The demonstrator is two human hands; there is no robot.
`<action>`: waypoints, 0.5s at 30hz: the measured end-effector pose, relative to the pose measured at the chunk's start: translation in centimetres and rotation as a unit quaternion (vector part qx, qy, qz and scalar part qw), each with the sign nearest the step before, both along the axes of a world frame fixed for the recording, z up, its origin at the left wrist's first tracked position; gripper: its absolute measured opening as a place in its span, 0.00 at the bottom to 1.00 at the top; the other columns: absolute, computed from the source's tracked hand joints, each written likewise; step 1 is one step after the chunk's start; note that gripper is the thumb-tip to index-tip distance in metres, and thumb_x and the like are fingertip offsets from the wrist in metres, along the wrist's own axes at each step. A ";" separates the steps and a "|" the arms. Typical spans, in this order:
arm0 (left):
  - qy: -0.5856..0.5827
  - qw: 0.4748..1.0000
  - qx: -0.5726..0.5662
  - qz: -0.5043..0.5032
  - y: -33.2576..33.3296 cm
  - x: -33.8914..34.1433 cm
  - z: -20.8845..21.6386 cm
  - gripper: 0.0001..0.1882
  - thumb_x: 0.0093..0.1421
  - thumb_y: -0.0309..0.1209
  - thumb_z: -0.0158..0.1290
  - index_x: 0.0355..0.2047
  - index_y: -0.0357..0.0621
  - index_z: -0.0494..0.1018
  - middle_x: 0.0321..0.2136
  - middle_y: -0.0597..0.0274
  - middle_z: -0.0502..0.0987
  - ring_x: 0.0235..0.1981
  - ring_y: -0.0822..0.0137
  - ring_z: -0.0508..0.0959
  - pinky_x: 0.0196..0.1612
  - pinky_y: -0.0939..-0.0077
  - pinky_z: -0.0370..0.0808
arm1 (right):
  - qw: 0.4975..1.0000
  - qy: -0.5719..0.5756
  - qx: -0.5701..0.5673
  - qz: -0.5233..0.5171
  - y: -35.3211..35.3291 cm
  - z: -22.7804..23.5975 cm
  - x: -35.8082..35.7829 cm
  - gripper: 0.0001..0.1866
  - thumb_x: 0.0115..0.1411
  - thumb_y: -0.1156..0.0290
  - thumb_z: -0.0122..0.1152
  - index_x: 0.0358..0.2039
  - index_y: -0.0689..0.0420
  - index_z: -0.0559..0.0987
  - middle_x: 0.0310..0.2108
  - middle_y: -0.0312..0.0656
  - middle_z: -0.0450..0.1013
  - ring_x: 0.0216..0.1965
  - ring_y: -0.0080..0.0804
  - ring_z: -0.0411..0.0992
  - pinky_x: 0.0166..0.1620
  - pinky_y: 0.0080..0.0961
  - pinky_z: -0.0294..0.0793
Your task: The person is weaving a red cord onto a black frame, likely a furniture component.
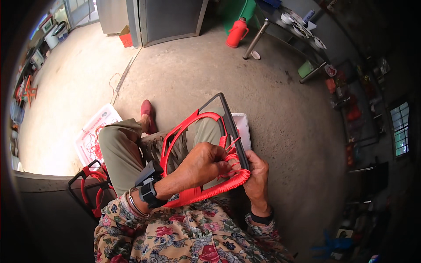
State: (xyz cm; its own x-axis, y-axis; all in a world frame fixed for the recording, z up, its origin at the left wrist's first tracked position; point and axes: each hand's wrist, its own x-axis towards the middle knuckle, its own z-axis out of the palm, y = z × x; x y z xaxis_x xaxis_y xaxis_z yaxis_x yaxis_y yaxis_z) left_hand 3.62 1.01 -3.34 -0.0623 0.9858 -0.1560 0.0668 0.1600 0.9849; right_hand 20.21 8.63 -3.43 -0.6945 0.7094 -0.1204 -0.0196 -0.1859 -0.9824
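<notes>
Frame, black and partly red-wound, has its near corner between the left hand, apparently pinching red cord, and the right hand, curled around the outer edge, partly hidden. From here I judge the step as cord-winding; the next move likely calls for steady tension. Farther left, I see a white tray of red strands.

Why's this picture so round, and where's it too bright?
Head view: the fisheye lens curves edges and leaves black corners; head view: glare whitens the floor at left, while the right is dim; head view: the red-wrapped frame looks fairly sharp.
</notes>
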 end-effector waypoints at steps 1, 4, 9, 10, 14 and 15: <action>-0.044 0.999 -0.006 0.007 0.0 0.0 0.0 0.06 0.58 0.23 0.54 0.31 0.30 0.75 0.23 0.61 0.78 0.27 0.76 0.75 0.32 0.80 0.73 | 1.000 -0.001 0.001 0.001 0.0 0.3 0.0 0.12 0.57 0.74 0.61 0.39 0.65 0.73 0.30 0.38 0.75 0.31 0.23 0.75 0.38 0.19 0.77; -0.115 0.992 0.019 0.045 -0.2 -0.1 0.1 0.05 0.58 0.23 0.53 0.30 0.31 0.76 0.22 0.61 0.78 0.25 0.77 0.74 0.30 0.79 0.72 | 1.000 0.012 0.004 0.024 0.4 1.0 0.4 0.20 0.58 0.71 0.59 0.48 0.66 0.68 0.36 0.42 0.74 0.35 0.25 0.75 0.42 0.19 0.74; -0.051 0.993 0.090 0.059 -0.9 -1.3 2.2 0.06 0.59 0.24 0.52 0.29 0.31 0.75 0.22 0.62 0.77 0.24 0.78 0.73 0.28 0.80 0.71 | 0.955 -0.158 0.232 0.093 4.1 4.7 3.7 0.27 0.51 0.75 0.62 0.53 0.60 0.69 0.47 0.42 0.70 0.45 0.28 0.70 0.47 0.24 0.69; -0.069 0.990 0.102 0.071 -1.0 -1.1 2.1 0.05 0.59 0.23 0.52 0.29 0.31 0.75 0.22 0.62 0.77 0.24 0.79 0.72 0.27 0.81 0.71 | 0.929 -0.171 0.325 0.049 4.3 5.8 3.3 0.24 0.50 0.75 0.64 0.49 0.60 0.73 0.46 0.41 0.71 0.44 0.29 0.70 0.46 0.24 0.69; -0.038 0.988 0.129 0.073 -1.0 -0.7 2.2 0.05 0.59 0.23 0.53 0.29 0.31 0.74 0.23 0.62 0.77 0.23 0.78 0.72 0.27 0.81 0.70 | 0.903 -0.100 0.410 0.082 3.8 9.1 0.7 0.22 0.48 0.73 0.66 0.46 0.59 0.75 0.42 0.42 0.73 0.42 0.31 0.71 0.45 0.25 0.69; -0.022 0.987 0.142 0.066 -0.8 -0.5 2.1 0.05 0.59 0.23 0.53 0.30 0.31 0.74 0.23 0.63 0.76 0.23 0.78 0.72 0.26 0.81 0.70 | 0.888 -0.099 0.434 0.116 3.2 9.5 -0.6 0.22 0.48 0.72 0.67 0.46 0.59 0.75 0.42 0.43 0.72 0.41 0.32 0.71 0.45 0.26 0.69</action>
